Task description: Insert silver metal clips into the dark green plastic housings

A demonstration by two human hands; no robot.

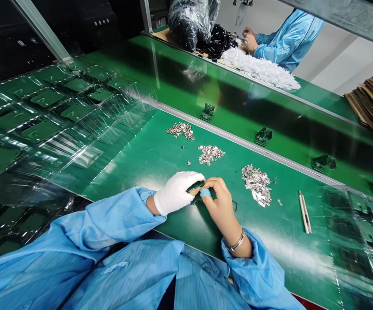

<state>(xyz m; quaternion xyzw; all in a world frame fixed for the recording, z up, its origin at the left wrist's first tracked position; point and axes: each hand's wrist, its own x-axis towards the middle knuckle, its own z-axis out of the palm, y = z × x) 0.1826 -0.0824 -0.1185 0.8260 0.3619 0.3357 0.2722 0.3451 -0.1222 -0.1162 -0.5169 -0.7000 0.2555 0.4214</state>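
Note:
My left hand (175, 193), in a white glove, is closed around a small green circuit board (195, 186) just above the green mat, near the bench's front edge. My right hand (219, 200) is bare except for a blue finger cot. Its fingertips pinch together at the board's right side; whatever they hold there is too small or hidden to name. A dark, bent rod-like end (235, 206) shows beside the right hand. Ahead of both hands lie three piles of small silvery metal parts: a left pile (180, 130), a middle pile (211, 154) and a right pile (257, 185).
Clear plastic trays (47, 125) with green boards cover the left side; another tray (360, 215) sits at right. A slim pale tool (304, 212) lies on the mat. Beyond a metal rail (238, 144), dark assemblies (263, 136) rest on a green belt. A co-worker's hands (250, 41) work opposite.

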